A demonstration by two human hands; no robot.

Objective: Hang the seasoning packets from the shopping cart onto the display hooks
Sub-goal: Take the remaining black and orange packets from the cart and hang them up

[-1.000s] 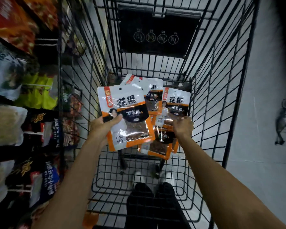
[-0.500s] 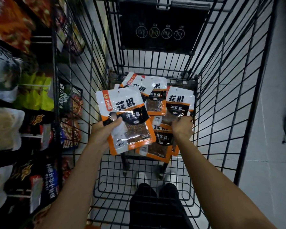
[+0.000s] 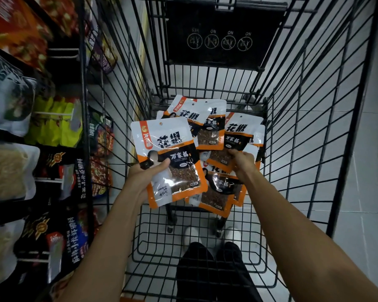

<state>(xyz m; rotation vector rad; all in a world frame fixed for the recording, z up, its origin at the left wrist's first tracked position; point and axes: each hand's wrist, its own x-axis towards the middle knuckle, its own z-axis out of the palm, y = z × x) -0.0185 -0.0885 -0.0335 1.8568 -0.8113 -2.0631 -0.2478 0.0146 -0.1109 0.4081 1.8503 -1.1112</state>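
My left hand [image 3: 140, 177] grips one seasoning packet [image 3: 172, 149] by its left edge, holding it above the cart [image 3: 223, 55]. My right hand [image 3: 243, 163] pinches into the pile of packets [image 3: 215, 198] lying in the cart's basket.

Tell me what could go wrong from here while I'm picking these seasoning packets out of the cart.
1. The left hand holds the glossy front packet only by its lower left side, thumb on top, so it could slip out on the way to the hooks.
2. The right hand reaches into a loose, overlapping pile. Pulling one packet may drag others along or snag them on the wires of the cart.
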